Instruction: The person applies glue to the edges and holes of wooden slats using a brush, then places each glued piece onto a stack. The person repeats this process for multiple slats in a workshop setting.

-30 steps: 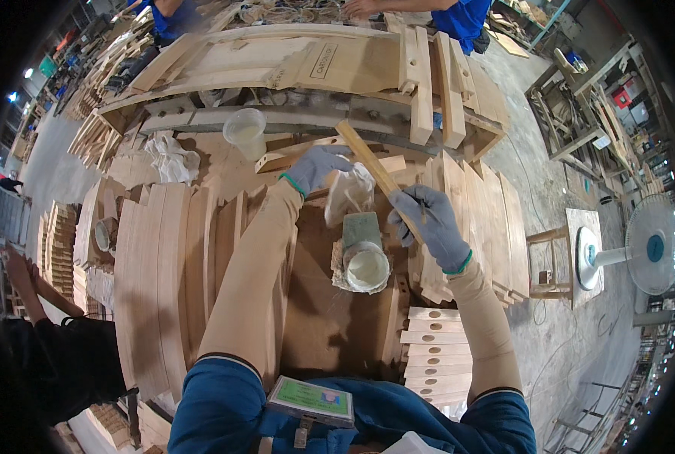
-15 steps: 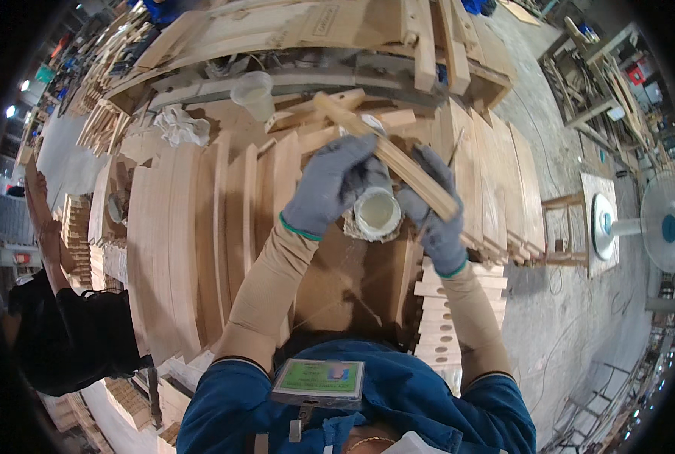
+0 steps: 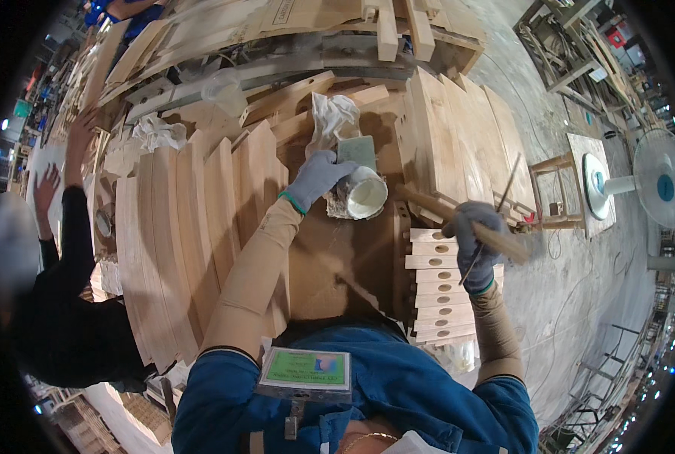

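Note:
My left hand, in a grey glove, grips the side of a white cup of glue that rests tilted on a stained rag on the brown workbench. My right hand, also gloved, holds a short wooden stick together with a thin brush handle, out to the right over a stack of small wooden blocks with oval slots. A crumpled white cloth and a small green block lie just beyond the cup.
Curved wooden slats stand in rows on the left, and flat boards on the right. Another person in black reaches onto the bench at the left. A clear plastic cup sits farther back. A standing fan is at far right.
Both hands came down from the raised stick and cup. The cup now rests on the bench under my left hand, and my right hand has carried the stick out to the right.

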The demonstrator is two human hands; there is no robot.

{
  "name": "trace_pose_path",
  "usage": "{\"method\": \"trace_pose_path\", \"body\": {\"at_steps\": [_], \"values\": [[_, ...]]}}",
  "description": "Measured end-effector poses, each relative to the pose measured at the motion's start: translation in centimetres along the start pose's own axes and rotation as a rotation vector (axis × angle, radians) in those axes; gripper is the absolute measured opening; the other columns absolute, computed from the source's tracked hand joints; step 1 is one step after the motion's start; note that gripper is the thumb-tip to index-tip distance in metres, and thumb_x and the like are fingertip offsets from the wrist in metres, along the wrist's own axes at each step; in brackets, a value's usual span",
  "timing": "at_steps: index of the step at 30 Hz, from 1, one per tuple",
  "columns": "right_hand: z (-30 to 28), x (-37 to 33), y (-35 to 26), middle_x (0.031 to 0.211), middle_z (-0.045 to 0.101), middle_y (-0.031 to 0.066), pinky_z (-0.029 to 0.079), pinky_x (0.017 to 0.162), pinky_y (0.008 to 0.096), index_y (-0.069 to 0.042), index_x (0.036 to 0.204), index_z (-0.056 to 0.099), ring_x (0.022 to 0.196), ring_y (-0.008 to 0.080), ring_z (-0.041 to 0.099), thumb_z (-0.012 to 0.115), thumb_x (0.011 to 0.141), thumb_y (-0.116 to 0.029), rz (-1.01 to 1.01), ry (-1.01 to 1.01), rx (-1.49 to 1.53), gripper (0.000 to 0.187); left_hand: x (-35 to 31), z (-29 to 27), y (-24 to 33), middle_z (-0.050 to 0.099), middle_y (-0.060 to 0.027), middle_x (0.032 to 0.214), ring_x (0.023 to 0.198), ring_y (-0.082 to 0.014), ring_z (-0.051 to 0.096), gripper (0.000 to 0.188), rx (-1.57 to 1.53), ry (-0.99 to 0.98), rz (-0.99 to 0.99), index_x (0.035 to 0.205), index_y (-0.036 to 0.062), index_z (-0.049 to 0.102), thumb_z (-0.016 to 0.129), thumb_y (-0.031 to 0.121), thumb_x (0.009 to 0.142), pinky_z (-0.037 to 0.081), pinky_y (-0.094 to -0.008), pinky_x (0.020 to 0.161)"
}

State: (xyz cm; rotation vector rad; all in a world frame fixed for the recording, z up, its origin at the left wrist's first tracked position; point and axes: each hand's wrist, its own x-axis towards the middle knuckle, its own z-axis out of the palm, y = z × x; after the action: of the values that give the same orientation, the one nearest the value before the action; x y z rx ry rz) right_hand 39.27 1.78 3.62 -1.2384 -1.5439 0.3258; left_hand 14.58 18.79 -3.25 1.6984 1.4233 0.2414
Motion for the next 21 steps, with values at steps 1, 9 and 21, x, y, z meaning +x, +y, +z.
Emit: {"method": "trace_pose_path", "body": {"at_steps": [1,9,21], "values": [[-0.5,-0.1,-0.1,0.09,0.064,0.0118,0.051,0.063,0.0311,-0.004,0.091,0.056,0.071,0.0217,0.063,0.066,0.077,-0.007,-0.183,-0.107,-0.156,0.017,-0.3,-0.1,-0.4,0.064,-0.0072,0.072,0.064,-0.0131,0.058,0.031,-0.095,0.018,0.068,0.086,-0.0001,0.068,0.065,0.03,0.079,0.046,-0.0281,0.06],[-0.5,2.2,-4.7,0.094,0.062,0.0118,0.052,0.056,0.034,-0.004,0.103,0.059,0.075,0.0277,0.063,0.065,0.077,-0.024,-0.673,-0.811,-0.221,0.032,-8.3,-4.2,4.1,0.065,-0.0023,0.089,0.072,-0.0077,0.06,0.029,-0.686,-0.255,0.029,0.111,0.0016,0.06,0.057,0.02,0.088,0.051,-0.0233,0.067],[-0.7,3.7,-11.0,0.097,0.059,0.0106,0.051,0.055,0.0299,-0.01,0.106,0.058,0.081,0.0254,0.061,0.06,0.074,-0.014,-0.976,-0.562,-0.285,0.032,-19.5,-9.4,6.0,0.065,-0.0019,0.088,0.069,-0.0069,0.06,0.025,-0.603,0.113,0.257,0.108,-0.0002,0.06,0.055,0.015,0.089,0.051,-0.0216,0.062]]}}
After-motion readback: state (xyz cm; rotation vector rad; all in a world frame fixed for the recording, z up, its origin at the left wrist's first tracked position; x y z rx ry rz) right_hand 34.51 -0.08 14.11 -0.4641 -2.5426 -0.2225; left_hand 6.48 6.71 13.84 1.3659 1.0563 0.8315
